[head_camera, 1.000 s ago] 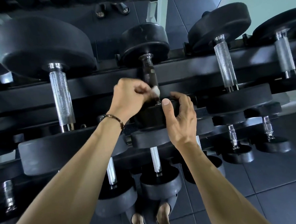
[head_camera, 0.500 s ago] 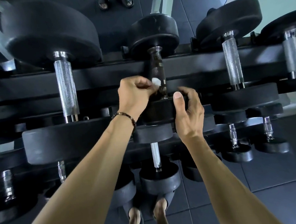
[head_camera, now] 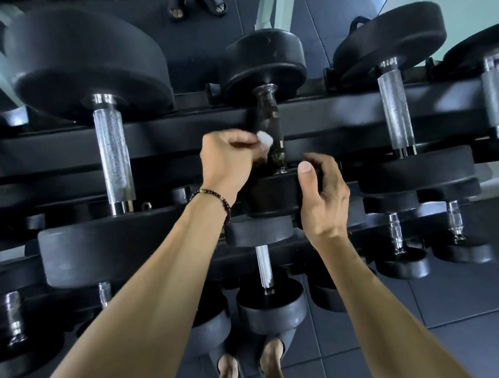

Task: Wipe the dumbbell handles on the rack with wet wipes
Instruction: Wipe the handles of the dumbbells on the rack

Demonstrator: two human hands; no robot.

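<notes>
A: Which handle is being done?

B: The dark handle of the middle dumbbell on the top rail of the rack. The left hand is clenched round a small white wet wipe, pressing it against the lower part of that handle, just above the near weight head.

A: And the other hand?

B: The right hand grasps the near head from the right edge, thumb over its top face, fingers curled behind; I'd judge it is steadying or turning the dumbbell.

A: How much is finished?

B: Hard to say. The chrome handle to the left and the two to the right look alike, with no visible sign of being wiped or not. The lower tiers hold more dumbbells whose handles are partly hidden.

A: So plenty left?

B: Probably: this handle's upper part near the far head, then whichever neighbours remain
</notes>
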